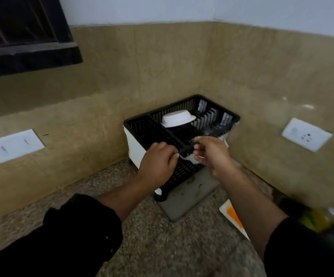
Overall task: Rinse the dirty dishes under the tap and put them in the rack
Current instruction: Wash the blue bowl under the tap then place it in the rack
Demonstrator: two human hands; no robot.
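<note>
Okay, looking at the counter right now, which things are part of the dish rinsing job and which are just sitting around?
Part of the job:
black dish rack
white bowl, upside down in the rack
left hand and right hand, both at the rack's front rim
grey drip tray under the rack

Just lying about:
wall socket
white and orange board

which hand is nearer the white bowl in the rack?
Right. The right hand reaches over the rack rim just below the white bowl; the left hand is lower-left at the front rim.

Dish rack stands in the bench corner on a mat; bowl lies upturned in its rear compartment; wall socket to the right.
</note>
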